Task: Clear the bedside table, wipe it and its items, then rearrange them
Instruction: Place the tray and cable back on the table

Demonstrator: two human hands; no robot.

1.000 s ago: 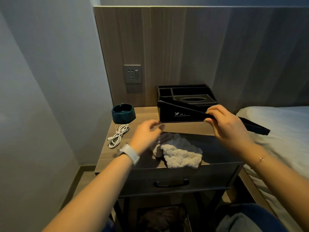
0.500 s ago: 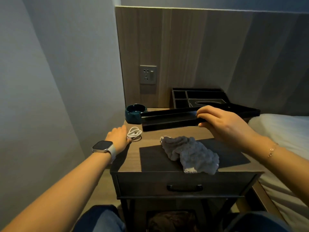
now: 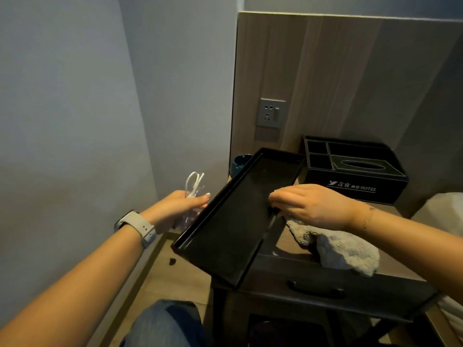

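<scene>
**Tray and cable lifted off the bedside surface**

Tray, black and shallow, is hanging tilted between the two hands, its far end toward the wall and its near corner dipping past the left front corner of the surface. The right hand is pinching the tray's right long rim with curled fingers, knuckles up. The left hand, just left of the tray's other long rim, is gripping a coiled white cable, whose loops are sticking up above the fingers; whether this hand is also touching the tray is not clear. A pale watch is sitting on the left wrist, and a thin bracelet on the right.

Directly below the right hand and wrist, a grey cloth is lying crumpled on the surface, reaching to its front edge. Beyond the right hand, a black hotel organiser box with a tissue slot and small compartments is standing at the back against the wooden panel. Beyond the left hand, a dark teal ashtray is peeking out past the tray's far end. A wall socket is sitting above it on the panel. A drawer handle is showing on the front, under the right forearm.
</scene>
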